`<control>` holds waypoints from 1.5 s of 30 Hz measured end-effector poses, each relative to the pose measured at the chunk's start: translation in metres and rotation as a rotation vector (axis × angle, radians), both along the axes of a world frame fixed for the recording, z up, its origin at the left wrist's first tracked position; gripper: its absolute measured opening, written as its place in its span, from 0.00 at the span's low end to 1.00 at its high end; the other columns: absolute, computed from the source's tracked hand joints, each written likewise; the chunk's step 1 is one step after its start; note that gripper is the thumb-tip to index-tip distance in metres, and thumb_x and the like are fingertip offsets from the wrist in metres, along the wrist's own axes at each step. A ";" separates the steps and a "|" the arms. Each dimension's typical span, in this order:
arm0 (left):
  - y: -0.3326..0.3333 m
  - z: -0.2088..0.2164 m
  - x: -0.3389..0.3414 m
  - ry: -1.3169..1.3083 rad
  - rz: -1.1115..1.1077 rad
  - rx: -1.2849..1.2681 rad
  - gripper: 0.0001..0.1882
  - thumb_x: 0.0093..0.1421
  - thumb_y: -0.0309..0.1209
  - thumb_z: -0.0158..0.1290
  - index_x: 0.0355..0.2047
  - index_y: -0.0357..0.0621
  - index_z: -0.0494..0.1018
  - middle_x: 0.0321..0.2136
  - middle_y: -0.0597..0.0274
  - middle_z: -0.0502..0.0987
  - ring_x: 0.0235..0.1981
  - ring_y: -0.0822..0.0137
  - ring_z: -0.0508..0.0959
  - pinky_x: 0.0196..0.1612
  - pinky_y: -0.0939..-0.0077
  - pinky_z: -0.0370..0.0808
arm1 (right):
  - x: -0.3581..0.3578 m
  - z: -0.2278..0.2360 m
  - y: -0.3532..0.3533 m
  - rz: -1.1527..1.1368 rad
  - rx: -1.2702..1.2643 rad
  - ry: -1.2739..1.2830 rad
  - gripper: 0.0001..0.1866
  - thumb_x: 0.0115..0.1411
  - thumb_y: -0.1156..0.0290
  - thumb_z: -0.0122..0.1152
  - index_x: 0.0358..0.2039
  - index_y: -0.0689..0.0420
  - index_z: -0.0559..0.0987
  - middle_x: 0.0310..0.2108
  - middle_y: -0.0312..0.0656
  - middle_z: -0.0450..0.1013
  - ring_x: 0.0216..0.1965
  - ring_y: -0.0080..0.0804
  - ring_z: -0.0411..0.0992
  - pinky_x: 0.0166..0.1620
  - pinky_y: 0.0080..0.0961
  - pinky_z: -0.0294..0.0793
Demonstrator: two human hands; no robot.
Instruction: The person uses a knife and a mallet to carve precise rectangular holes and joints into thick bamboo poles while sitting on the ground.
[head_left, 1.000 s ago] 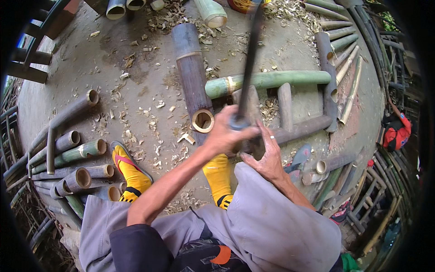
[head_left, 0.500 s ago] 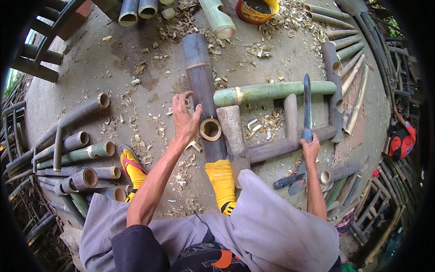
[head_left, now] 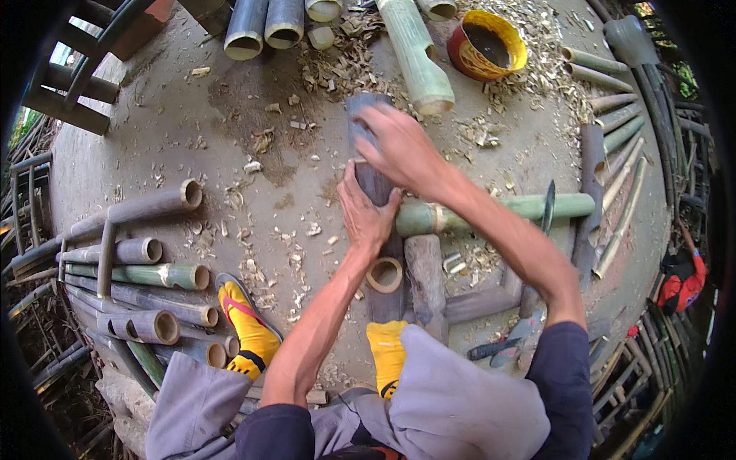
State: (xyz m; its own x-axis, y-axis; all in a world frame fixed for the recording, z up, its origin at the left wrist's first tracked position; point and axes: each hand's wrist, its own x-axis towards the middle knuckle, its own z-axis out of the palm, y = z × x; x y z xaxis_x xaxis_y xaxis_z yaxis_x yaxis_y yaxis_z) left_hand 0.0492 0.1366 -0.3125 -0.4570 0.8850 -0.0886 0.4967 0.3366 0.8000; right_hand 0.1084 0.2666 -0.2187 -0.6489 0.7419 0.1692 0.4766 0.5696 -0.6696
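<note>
The left hand [head_left: 365, 213] has its grip clamped across the dark bamboo post [head_left: 373, 184], which lies well inside the floor's [head_left: 180, 126] left edge, while the right hand's [head_left: 400, 149] blurred grip, over the post's far end, I cannot tell.

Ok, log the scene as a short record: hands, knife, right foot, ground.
Left hand: grips the dark bamboo tube near its middle
Right hand: over the tube's far end, blurred; contact unclear
Knife: in neither hand; crosses the green bamboo piece
Yellow-socked right foot: at the tube's near end
Ground: pale shavings, red-and-yellow bucket
</note>
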 end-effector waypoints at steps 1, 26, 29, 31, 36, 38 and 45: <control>0.003 0.005 0.006 -0.041 0.002 -0.024 0.50 0.47 0.41 0.62 0.63 0.37 0.46 0.49 0.41 0.60 0.51 0.45 0.64 0.56 0.57 0.63 | -0.022 -0.017 0.032 -0.002 -0.044 -0.125 0.17 0.56 0.67 0.54 0.41 0.67 0.72 0.33 0.58 0.71 0.39 0.53 0.71 0.44 0.44 0.69; 0.005 0.013 0.013 -0.165 0.014 -0.085 0.52 0.45 0.40 0.64 0.62 0.33 0.46 0.56 0.42 0.56 0.58 0.49 0.59 0.61 0.62 0.58 | -0.099 -0.069 0.078 -0.223 0.202 -0.250 0.25 0.50 0.58 0.61 0.47 0.56 0.73 0.44 0.60 0.68 0.47 0.59 0.68 0.52 0.52 0.65; -0.001 -0.006 0.002 -0.157 -0.066 -0.032 0.50 0.48 0.43 0.62 0.62 0.33 0.47 0.57 0.41 0.57 0.60 0.48 0.57 0.62 0.61 0.55 | -0.051 -0.025 0.010 -0.216 0.165 0.064 0.23 0.50 0.63 0.62 0.45 0.59 0.72 0.44 0.59 0.68 0.40 0.55 0.72 0.44 0.43 0.72; -0.005 -0.006 -0.004 -0.101 -0.086 -0.042 0.48 0.49 0.45 0.61 0.62 0.33 0.49 0.57 0.40 0.58 0.60 0.47 0.58 0.62 0.60 0.55 | -0.002 -0.005 -0.045 -0.263 0.198 0.193 0.25 0.49 0.64 0.64 0.47 0.62 0.72 0.45 0.59 0.69 0.40 0.52 0.73 0.44 0.42 0.73; 0.002 0.006 0.016 -0.093 0.001 -0.019 0.48 0.50 0.48 0.60 0.62 0.34 0.50 0.58 0.39 0.57 0.59 0.45 0.59 0.62 0.59 0.56 | 0.165 0.014 -0.181 -0.702 -0.023 0.059 0.28 0.52 0.68 0.63 0.53 0.63 0.70 0.50 0.55 0.68 0.50 0.49 0.68 0.54 0.39 0.67; 0.000 -0.008 0.005 0.019 -0.021 0.034 0.48 0.49 0.46 0.61 0.63 0.39 0.49 0.52 0.39 0.60 0.55 0.44 0.63 0.58 0.56 0.61 | 0.213 0.017 -0.238 -0.876 -0.099 -0.089 0.28 0.53 0.69 0.62 0.54 0.64 0.68 0.51 0.57 0.66 0.51 0.51 0.66 0.55 0.41 0.65; 0.000 0.046 -0.031 -0.254 -0.187 -0.142 0.30 0.53 0.39 0.59 0.53 0.39 0.65 0.46 0.50 0.67 0.43 0.62 0.71 0.46 0.65 0.72 | 0.305 0.000 -0.406 -1.154 -0.247 -0.434 0.30 0.53 0.71 0.61 0.56 0.62 0.66 0.53 0.58 0.64 0.53 0.55 0.63 0.56 0.43 0.62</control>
State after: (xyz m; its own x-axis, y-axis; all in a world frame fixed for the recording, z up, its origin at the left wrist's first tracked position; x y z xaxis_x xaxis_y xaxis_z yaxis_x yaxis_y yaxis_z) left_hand 0.0181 0.1367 -0.2665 -0.2353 0.9221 -0.3073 0.3512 0.3754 0.8577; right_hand 0.4134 -0.1398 -0.2187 0.4305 0.8946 -0.1195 0.8199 -0.4430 -0.3626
